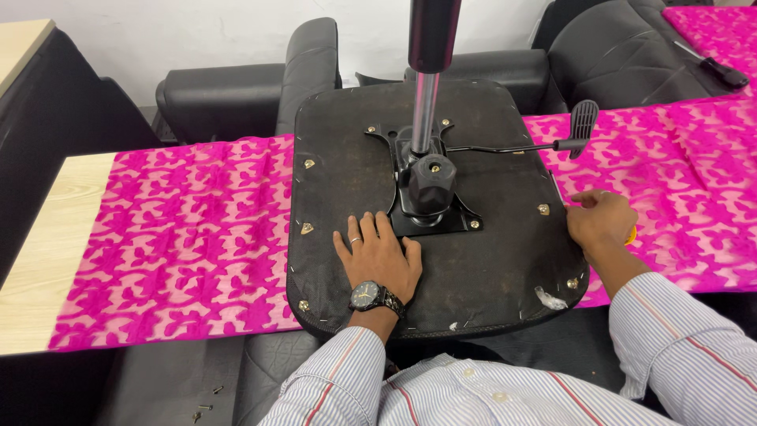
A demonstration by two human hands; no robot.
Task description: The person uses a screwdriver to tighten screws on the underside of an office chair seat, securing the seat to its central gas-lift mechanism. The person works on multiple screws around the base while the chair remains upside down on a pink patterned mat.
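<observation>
An upturned black chair seat (347,181) lies on a wooden table under pink patterned cloth (189,237). Its metal mechanism plate (430,201) and gas cylinder (426,71) stick up at the middle, with a black lever (552,138) pointing right. My left hand (378,256), with a ring and a black wristwatch, lies flat and open on the seat's underside just below the plate. At the seat's right edge my right hand (602,221) is curled, and a small yellow-orange object (631,235) shows beneath it; what that is I cannot tell.
Black chair parts (229,95) stand behind the table, and more (615,47) at the back right. A dark tool (721,72) lies on the far pink cloth. Several screws (206,406) lie on a black cushion at the bottom left. Bare wood (47,237) shows at the left.
</observation>
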